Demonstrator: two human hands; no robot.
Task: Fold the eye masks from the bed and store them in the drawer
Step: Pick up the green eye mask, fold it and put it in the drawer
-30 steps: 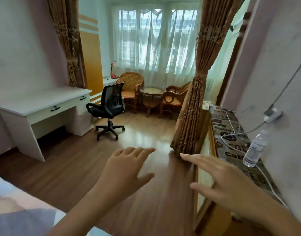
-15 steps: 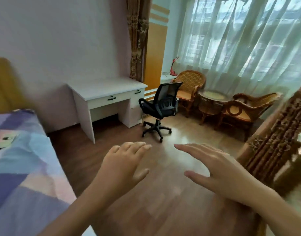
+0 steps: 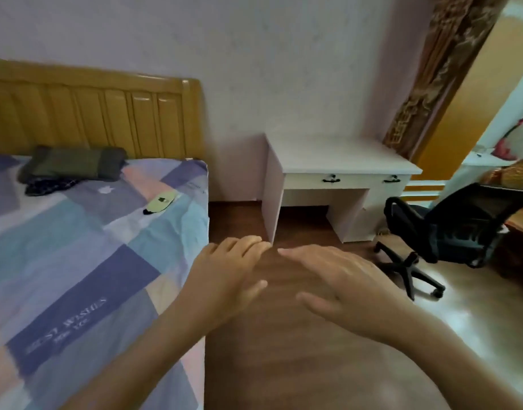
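A pale yellow eye mask with a dark strap lies on the patchwork bed near its right edge. A dark patterned cloth piece lies farther left, by an olive pillow. The white desk stands right of the bed, with two drawers shut. My left hand and right hand hover palm down over the floor in the middle, fingers apart, holding nothing, well short of the mask.
An olive pillow sits by the wooden headboard. A black office chair stands right of the desk on the wooden floor. A brown curtain hangs at the upper right.
The view has swung left from the window and chairs to the bed and desk. Both hands stay raised and open, now closer together.
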